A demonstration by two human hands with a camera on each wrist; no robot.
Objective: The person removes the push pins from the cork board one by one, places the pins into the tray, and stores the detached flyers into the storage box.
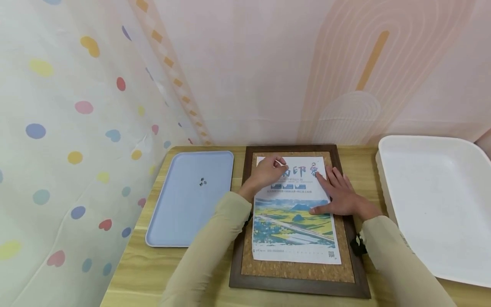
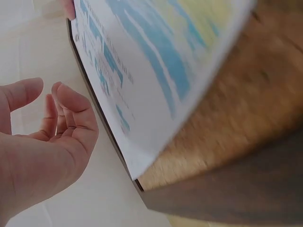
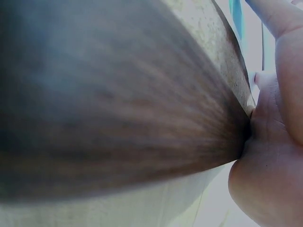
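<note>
- The cork board [image 1: 299, 273] in its dark frame lies flat on the wooden table [image 1: 153, 273], between our blue tray [image 1: 188, 200] and white tray [image 1: 433, 204].
- The poster [image 1: 293, 226] lies on the cork.
- Our right hand [image 1: 339, 196] lies flat and open on it, likely pinning it.
- Our left hand [image 1: 266, 172] curls its fingers at the top edge; any pin there is too small to see.

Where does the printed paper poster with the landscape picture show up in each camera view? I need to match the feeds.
Head: the printed paper poster with a blue and yellow landscape lies at centre, on the cork board.
Left wrist: it fills the upper middle, blurred, over the cork.
Right wrist: I cannot make it out for certain; only a blue sliver shows at the top right edge.
Shared landmark: the dark brown wooden frame around the cork board.
</note>
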